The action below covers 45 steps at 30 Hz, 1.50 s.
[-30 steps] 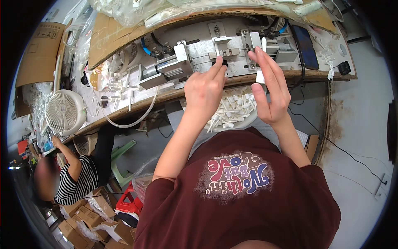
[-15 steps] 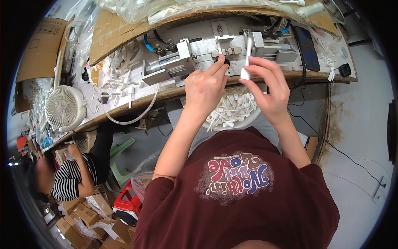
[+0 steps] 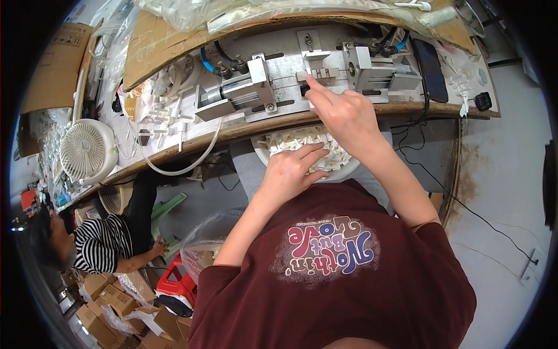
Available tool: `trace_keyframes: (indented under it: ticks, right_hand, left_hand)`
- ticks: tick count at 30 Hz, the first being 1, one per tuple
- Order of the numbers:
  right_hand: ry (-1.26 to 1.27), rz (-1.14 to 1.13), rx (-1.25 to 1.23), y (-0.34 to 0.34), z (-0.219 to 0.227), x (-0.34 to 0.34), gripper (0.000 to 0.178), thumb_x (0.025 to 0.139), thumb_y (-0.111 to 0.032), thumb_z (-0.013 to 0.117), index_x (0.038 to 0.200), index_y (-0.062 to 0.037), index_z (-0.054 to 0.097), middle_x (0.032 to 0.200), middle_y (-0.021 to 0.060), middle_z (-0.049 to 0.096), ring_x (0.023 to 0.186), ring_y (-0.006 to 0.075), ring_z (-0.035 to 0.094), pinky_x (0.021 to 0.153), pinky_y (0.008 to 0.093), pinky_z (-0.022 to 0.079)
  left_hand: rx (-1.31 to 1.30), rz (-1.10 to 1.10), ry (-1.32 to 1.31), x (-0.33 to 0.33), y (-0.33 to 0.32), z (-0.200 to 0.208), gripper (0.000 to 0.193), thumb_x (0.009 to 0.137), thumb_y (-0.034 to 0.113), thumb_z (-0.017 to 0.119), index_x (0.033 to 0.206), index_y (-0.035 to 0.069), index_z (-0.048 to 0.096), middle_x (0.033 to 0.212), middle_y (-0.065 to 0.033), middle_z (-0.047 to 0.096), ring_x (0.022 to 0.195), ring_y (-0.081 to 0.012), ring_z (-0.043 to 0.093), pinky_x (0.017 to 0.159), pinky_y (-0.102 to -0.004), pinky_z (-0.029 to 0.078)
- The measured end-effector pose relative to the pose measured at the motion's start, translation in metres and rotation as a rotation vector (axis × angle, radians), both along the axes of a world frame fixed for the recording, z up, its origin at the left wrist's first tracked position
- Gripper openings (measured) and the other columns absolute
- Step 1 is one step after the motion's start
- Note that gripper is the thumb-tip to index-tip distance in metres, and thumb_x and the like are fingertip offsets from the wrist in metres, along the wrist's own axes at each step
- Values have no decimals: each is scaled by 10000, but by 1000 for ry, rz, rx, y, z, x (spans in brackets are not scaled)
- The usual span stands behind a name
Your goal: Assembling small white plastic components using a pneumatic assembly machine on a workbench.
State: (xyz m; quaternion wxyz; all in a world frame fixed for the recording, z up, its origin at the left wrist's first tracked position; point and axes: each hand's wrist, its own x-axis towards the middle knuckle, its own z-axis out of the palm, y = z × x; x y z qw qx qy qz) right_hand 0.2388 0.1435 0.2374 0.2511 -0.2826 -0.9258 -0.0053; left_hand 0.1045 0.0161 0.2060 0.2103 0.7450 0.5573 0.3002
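Left grip [image 3: 289,172] over white pieces [image 3: 295,138]

The small pieces [image 3: 290,139] look smooth plastic, the fixture [image 3: 260,81] satin metal, the surface's front edge [image 3: 244,131] rough wood, the phone [image 3: 429,70] glossy.

Bright, even light fills the view, with fisheye bending and black corners

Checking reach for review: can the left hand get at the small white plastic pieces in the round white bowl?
Likely yes: the left hand is over the bowl, right by the pieces, nothing visibly between; the right hand is at the grey metal fixture.
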Motion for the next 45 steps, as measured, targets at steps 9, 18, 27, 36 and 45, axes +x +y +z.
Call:
trace_keyframes:
  ticks: [9,18,27,36,45]
  right_hand:
    - [-32,1,-63,3,4,-4,133,777,-70,676,896,-37,627,1157,94,689,552,245,634,526,318,514]
    - [193,73,-238,-5,1,11,213,743,-135,729,939,-83,665,1216,22,659,816,212,694,700,319,552]
    - [479,24,-344,-26,-28,68,221,820,-207,746,979,-60,702,994,64,713,740,177,657,622,267,498]
    - [823,-548,-537,-14,-51,144,165,958,-155,612,921,-12,686,776,26,702,603,37,558,525,190,413]
    - [322,-137,-798,-104,-113,109,149,860,-106,709,779,7,657,650,76,616,525,97,524,496,248,400]
  left_hand:
    - [-16,-45,16,3,-5,-20,352,798,259,757,1110,113,684,958,-51,702,736,-258,679,607,-346,544]
    - [-38,23,-15,10,-34,-27,550,809,184,742,1329,154,567,895,-57,672,571,-209,628,536,-342,511]
    - [-51,151,-49,5,-51,-40,574,802,117,752,1343,108,560,978,-51,701,544,-153,619,528,-302,505]
    - [-10,331,-15,-4,-81,-81,587,812,57,706,1361,33,501,1116,-133,664,1007,-291,609,875,-377,480]
    - [-405,496,27,-13,-128,-103,523,719,188,811,1147,44,546,1038,-112,589,1002,-281,571,885,-386,464]
